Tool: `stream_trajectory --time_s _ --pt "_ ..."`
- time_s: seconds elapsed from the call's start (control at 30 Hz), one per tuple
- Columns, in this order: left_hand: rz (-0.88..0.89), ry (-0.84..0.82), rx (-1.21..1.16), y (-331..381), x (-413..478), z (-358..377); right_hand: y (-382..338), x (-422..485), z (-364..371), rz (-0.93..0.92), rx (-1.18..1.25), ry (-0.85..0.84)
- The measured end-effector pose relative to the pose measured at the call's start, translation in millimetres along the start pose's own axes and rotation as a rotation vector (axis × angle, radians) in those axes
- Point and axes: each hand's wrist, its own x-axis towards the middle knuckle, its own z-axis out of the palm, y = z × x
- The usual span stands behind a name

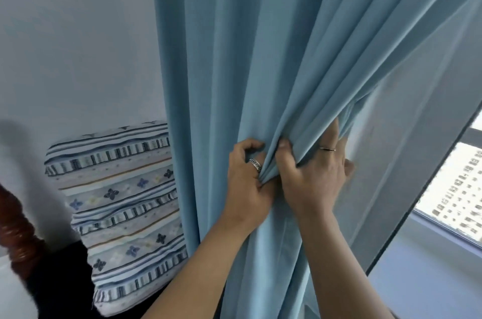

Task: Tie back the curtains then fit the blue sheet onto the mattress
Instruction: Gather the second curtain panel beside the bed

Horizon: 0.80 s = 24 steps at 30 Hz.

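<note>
curtain [234, 58]: light blue, the biggest thing in view. Long axis vertical, running from above both hands to below the forearms. Left part hangs straight. Right-side pleats slant down and leftward, converging on the hands. Below the hands the cloth drops plumb again.
wall [78, 32]: plain pale surface, left of the left hand.
window [459, 183]: right of the right hand, dark frame, high-rise blocks outside.
cushion [117, 201]: striped with blue flower print, left of and below the left hand. Its right edge is tucked behind the curtain.
left hand [247, 178]: fingers curled round the gathered pleats, gripping them from the left.
right hand [315, 172]: touching the left hand. Thumb presses the bunch from the front, fingers reach round the curtain's right edge, tips partly hidden by cloth.
wooden post [18, 235]: reddish, turned, far left of and lower than both hands.
rings: dark patterned band [256, 164] on the left hand, thin band [327, 148] on the right.
</note>
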Motion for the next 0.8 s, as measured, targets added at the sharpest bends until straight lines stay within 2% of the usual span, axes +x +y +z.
stream_trajectory --time_s 0.13,0.23,0.33,0.47,0.63,0.8 --pt "-0.07 0.087 -0.058 -33.8 9.5 -18.7 -5.6 -16.7 43.2 -0.008 0.016 -0.077" --pt "-0.055 0.146 -0.037 -51.9 18.8 -35.6 -13.6 -24.8 72.8 0.037 -0.031 -0.138" --pt "-0.077 0.165 -0.04 -67.0 33.0 -50.5 -29.2 -27.6 100.1 0.066 -0.1 -0.114" --pt "-0.055 0.205 -0.038 -84.4 54.9 -70.2 -45.8 -17.6 131.9 0.134 0.136 -0.107" --pt "0.018 0.252 0.033 -106.8 81.3 -85.4 -41.6 4.8 179.3 0.079 0.309 -0.144" --pt "-0.032 0.361 0.132 -136.2 109.5 -89.1 -27.6 21.9 226.2 -0.032 0.233 -0.203"
